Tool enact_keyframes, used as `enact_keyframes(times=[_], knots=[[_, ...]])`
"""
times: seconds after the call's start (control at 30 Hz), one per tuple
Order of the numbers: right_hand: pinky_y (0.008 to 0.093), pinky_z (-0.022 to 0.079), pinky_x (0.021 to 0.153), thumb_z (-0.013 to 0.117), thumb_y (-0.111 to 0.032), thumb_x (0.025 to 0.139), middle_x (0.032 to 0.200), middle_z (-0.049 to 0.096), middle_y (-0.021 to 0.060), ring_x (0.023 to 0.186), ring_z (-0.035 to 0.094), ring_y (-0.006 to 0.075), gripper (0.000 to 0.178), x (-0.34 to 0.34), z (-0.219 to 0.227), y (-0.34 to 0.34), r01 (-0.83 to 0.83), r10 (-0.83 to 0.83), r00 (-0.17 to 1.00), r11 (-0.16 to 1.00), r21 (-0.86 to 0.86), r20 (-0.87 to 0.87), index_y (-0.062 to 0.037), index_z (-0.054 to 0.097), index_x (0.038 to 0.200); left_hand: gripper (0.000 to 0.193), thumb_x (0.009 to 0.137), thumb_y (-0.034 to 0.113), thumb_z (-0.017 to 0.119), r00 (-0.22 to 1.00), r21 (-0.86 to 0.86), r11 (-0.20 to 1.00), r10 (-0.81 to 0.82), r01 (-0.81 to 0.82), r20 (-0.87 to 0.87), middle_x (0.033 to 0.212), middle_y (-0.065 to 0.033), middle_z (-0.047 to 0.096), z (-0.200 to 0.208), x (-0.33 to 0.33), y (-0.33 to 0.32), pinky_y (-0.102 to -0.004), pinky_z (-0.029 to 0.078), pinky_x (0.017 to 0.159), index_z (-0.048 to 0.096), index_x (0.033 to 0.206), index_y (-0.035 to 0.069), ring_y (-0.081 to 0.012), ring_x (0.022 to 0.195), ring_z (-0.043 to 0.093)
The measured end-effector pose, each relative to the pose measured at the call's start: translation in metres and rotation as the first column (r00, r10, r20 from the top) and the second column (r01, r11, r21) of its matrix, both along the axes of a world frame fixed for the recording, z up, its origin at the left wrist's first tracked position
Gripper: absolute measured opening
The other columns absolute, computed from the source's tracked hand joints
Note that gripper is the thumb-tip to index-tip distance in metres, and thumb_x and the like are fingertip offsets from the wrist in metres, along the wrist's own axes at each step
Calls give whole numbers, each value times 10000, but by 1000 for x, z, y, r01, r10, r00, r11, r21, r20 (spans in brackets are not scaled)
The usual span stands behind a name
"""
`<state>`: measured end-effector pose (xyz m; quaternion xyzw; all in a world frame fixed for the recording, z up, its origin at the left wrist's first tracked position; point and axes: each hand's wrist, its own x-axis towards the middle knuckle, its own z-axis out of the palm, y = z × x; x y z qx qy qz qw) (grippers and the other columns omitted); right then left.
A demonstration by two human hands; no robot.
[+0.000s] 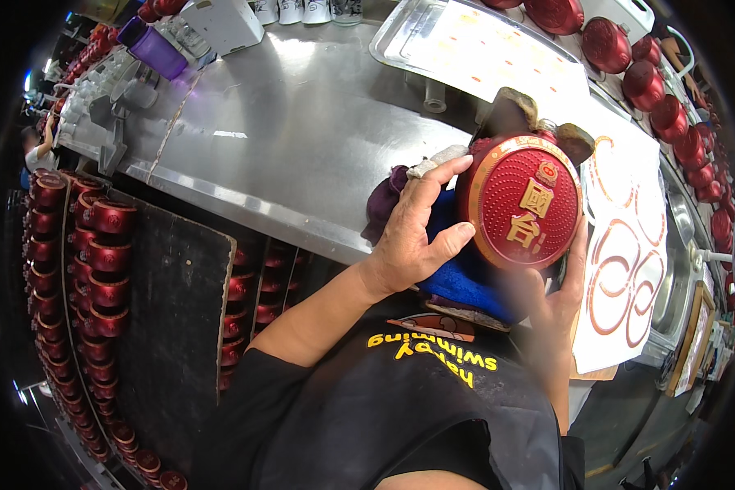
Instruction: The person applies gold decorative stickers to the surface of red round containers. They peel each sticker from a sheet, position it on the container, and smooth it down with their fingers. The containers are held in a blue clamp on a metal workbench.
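Observation:
A round, flat red bottle (502, 192) with a dotted face, a gold band around its rim and raised gold characters faces up before me. My left hand (416, 237) holds its left edge, fingers along the rim and thumb by the lower left of the face. On the right edge, my right hand (570, 282) grips it; part of that hand is blurred. The neck end points away from me, between two worn dark pads of a holder (510, 110). Blue cloth (457, 282) lies under the bottle, and a dark purple cloth (381, 204) sits left of it.
A metal workbench (278, 122) spreads ahead and left. White sheets with reddish-gold ring strips (616, 269) lie at right, and a metal tray with a printed sheet (482, 49) lies beyond. Red bottles (106, 253) line racks at left and the far right. A purple cup (151, 49) stands far left.

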<state>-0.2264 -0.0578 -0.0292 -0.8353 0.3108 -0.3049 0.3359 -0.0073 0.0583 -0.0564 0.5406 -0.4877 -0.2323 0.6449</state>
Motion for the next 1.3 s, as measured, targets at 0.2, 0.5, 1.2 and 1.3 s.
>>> enact_keyframes(times=[0.2, 0.5, 1.2, 1.3], knots=[[447, 396, 1143, 787, -443, 925, 1470, 503, 296, 1365, 519, 380, 1023, -1, -2, 0, 1, -1, 1000, 1000, -24, -15, 134, 259, 1585, 698, 948, 94, 623, 997, -10, 997, -81, 81, -19, 1565, -184, 436, -1, 6, 1, -402, 258, 1244, 343, 1572, -50, -259, 1481, 380], [446, 393, 1147, 798, -436, 915, 1474, 505, 292, 1371, 517, 380, 1024, -2, 1, -1, 0, -1, 1000, 1000, -24, -31, 119, 264, 1591, 713, 927, 213, 687, 1000, 2, 1000, 5, -5, 24, 1526, -211, 472, -1, 2, 0, -423, 325, 1199, 401, 1537, -22, -335, 1411, 440], [334, 521, 907, 559, -28, 1042, 1560, 503, 222, 1300, 582, 254, 534, -22, 14, -20, -87, 97, 987, 993, -78, 127, 77, 411, 1544, 216, 890, 144, 754, 897, -65, 965, 260, -253, 358, 1096, -126, 579, 8, -17, 7, -476, 330, 1057, 610, 1037, 79, -384, 1193, 448], [329, 523, 892, 569, -17, 1033, 1561, 503, 221, 1284, 587, 246, 541, -22, 11, -20, -83, 89, 987, 996, -45, 137, 77, 413, 1542, 191, 906, 95, 750, 876, -107, 965, 262, -239, 405, 1022, -97, 606, 9, -13, 8, -377, 432, 897, 620, 1039, 50, -271, 975, 525]])
